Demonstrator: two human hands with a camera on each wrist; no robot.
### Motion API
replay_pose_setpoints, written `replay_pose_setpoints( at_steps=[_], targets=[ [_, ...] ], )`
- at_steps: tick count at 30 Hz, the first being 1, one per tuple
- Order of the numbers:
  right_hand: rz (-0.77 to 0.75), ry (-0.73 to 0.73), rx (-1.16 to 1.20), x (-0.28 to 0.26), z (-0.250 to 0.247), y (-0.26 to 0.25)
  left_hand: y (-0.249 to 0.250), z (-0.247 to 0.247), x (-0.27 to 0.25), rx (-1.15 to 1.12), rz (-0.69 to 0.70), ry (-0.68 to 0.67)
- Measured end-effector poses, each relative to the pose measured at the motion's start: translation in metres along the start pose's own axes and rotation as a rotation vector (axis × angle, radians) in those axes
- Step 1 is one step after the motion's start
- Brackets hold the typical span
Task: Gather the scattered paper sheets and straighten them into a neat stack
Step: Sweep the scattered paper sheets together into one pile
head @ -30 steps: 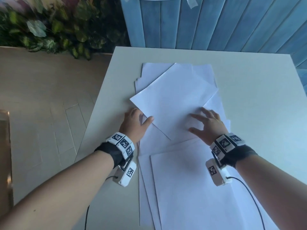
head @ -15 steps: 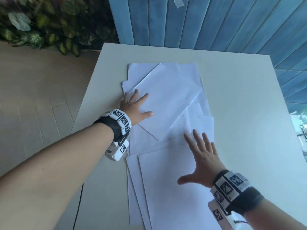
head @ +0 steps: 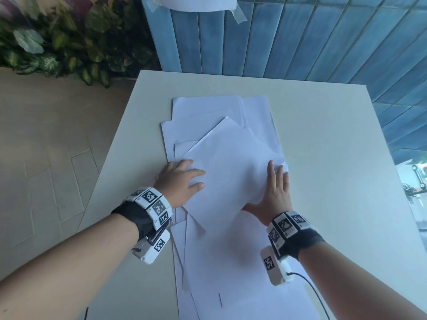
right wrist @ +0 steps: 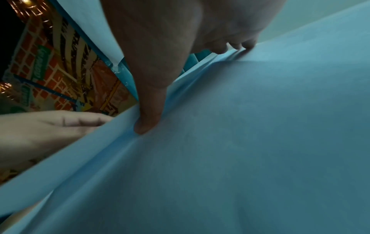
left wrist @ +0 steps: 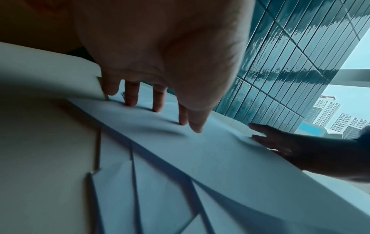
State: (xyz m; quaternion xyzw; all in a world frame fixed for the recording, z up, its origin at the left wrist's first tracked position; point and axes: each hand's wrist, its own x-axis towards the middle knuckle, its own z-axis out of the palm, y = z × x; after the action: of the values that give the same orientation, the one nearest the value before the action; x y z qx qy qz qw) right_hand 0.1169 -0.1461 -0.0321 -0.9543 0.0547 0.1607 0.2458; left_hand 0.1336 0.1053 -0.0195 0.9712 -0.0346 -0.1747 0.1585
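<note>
A white worktop stands against a blue panelled wall, with leafy plants at the far left. White paper sheets lie overlapped and askew down the worktop's middle, running from far to near; the nearest are cut off by the frame edge. One tilted sheet lies on top. The left hand presses flat on its left edge, fingers straight. The right hand lies flat at its right edge, fingers straight; the right wrist view shows its thumb under lifted edges.
</note>
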Motion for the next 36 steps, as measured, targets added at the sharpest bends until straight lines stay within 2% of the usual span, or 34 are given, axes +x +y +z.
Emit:
replay_pose_setpoints(
  at_steps=[5, 8, 11, 13, 18, 21, 26, 30, 32, 36],
  targets=[
    [-0.021, 0.049, -0.055, 0.015, -0.016, 0.009, -0.003, -0.004, -0.001, -0.042, -0.008, 0.151],
    [0.067, 0.073, -0.035, 0.018, -0.031, 0.023, -0.008, -0.008, 0.008, -0.178, -0.224, 0.286],
    [0.223, 0.159, 0.082, 0.026, -0.042, 0.028, -0.01, -0.013, 0.017, -0.178, -0.508, 0.194],
    [0.282, 0.162, 0.097, 0.032, -0.043, 0.023, -0.003, -0.012, 0.021, -0.117, -0.578, 0.107],
    [0.269, 0.079, 0.114, 0.037, -0.037, -0.001, 0.022, -0.006, 0.026, -0.144, -0.619, 0.016],
    [0.238, 0.08, 0.132, 0.037, -0.03, -0.007, 0.02, -0.004, 0.026, -0.263, -0.543, 0.007],
    [0.19, 0.092, 0.217, 0.036, -0.029, 0.005, 0.004, -0.003, 0.021, -0.496, -0.399, 0.106],
    [0.207, 0.141, 0.166, 0.041, -0.042, 0.014, -0.001, -0.005, 0.021, -0.513, -0.542, 0.211],
    [0.222, 0.124, 0.107, 0.046, -0.044, 0.008, 0.012, -0.007, 0.023, -0.435, -0.592, 0.174],
    [0.212, 0.063, 0.048, 0.053, -0.036, -0.013, 0.045, -0.011, 0.032, -0.323, -0.597, 0.065]
  ],
)
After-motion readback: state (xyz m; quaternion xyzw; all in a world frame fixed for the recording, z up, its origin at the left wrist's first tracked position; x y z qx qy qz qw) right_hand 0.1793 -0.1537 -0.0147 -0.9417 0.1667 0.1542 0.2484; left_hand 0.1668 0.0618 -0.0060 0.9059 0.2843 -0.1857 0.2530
